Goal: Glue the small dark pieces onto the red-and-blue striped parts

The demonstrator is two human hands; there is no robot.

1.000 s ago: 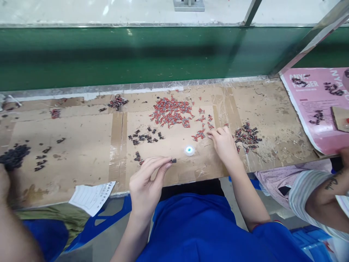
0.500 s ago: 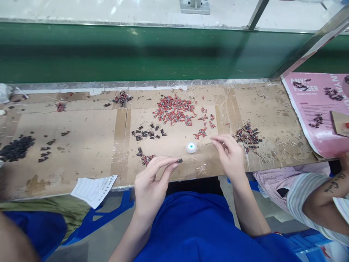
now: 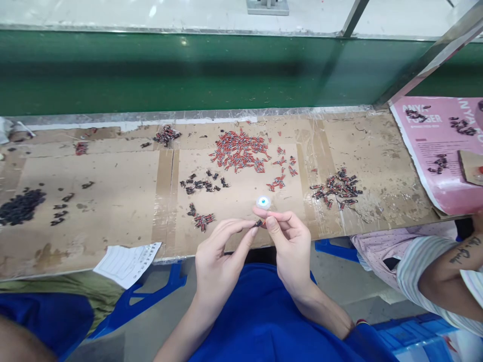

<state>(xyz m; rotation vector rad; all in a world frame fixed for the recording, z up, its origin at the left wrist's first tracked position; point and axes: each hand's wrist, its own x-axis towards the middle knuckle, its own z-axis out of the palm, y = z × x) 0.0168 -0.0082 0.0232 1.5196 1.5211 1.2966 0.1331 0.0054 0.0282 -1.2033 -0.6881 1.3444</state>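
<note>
At the brown cardboard-covered counter, a small black blocky piece held up.
The left hand pinches it; beside it is the right hand, its grip hard to make out from here.

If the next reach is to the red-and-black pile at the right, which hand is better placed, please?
Probably the right hand: it is nearer to the red-and-black pile. The left hand is farther away, and pinches a small black part.

Factory-type workshop: long cardboard-covered bench, heaped small red parts, co-worker's arm alongside, blue plastic stool.
</note>
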